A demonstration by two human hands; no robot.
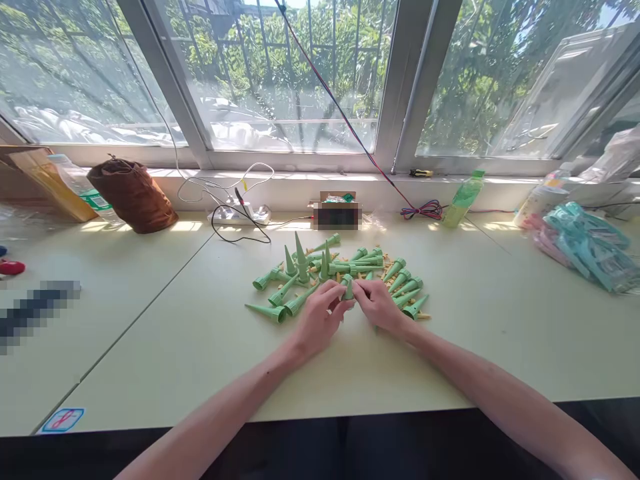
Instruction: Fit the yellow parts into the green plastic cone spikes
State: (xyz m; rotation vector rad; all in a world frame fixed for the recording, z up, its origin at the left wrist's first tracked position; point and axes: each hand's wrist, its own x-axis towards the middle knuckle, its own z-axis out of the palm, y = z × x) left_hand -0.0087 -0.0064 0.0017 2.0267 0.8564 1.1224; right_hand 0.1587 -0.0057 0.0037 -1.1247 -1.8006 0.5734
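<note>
In front of me my left hand (326, 312) closes its fingers round a green plastic watering spike (349, 289), its narrow end pointing up. My right hand (379, 304) pinches the same spike from the other side, with the fingertips partly hidden. Just beyond both hands lies a loose pile of similar green watering spikes (354, 269), mixed with small yellow-orange pegs (424, 316). A few spikes stand upright on their wide ends, such as a tall spike (301, 259) left of the hands. Others lie on their sides.
The pale table (200, 360) runs up to the window ledge. Along the back are a brown cloth bag (133, 195), a power strip (237, 213) with cables, a small box (336, 212), coiled wire (423, 209) and a green bottle (464, 200). Teal plastic packaging (590, 243) lies at right.
</note>
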